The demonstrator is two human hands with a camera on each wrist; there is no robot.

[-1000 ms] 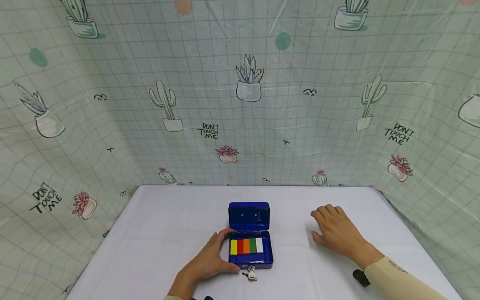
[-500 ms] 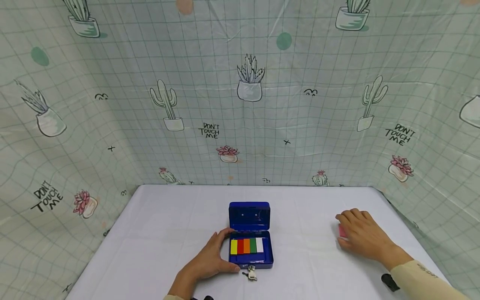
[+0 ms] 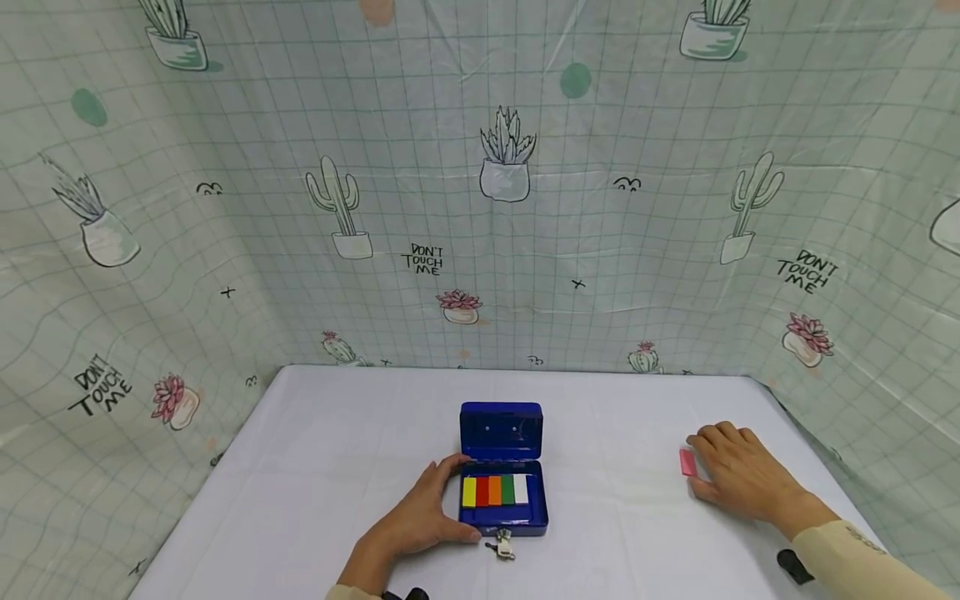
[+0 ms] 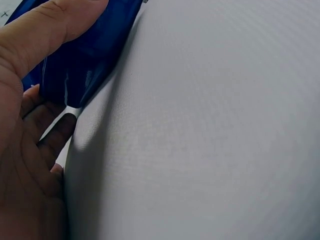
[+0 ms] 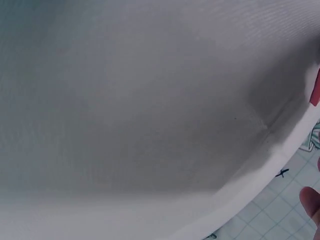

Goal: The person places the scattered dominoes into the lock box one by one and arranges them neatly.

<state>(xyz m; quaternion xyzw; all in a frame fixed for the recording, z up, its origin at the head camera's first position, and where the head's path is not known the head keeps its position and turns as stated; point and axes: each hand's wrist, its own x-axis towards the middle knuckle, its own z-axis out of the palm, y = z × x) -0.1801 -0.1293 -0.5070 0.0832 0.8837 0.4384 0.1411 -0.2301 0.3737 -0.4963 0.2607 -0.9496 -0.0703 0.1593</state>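
Note:
My left hand (image 3: 431, 517) grips the left side of an open blue cash box (image 3: 542, 500), thumb at the front corner and fingers at the back. In the left wrist view the thumb lies over the blue box wall (image 4: 95, 55). Inside sits a row of coloured blocks: yellow (image 3: 469, 492), red, orange, green and white (image 3: 521, 489). Keys (image 3: 504, 546) hang from the front lock. My right hand (image 3: 738, 471) is low over the table at the right, finger and thumb spread beside a pink block (image 3: 687, 462). A red edge of the block (image 5: 315, 92) shows in the right wrist view.
The raised lid (image 3: 501, 432) stands behind the box. A white cloth (image 3: 360, 442) covers the table. A cactus-print curtain (image 3: 420, 167) surrounds its back and sides. Dark wrist straps (image 3: 793, 567) show below the hands.
My right hand has moved right, uncovering the pink block, which was hidden a second ago and partly covered half a second ago. My left hand keeps its hold on the box.

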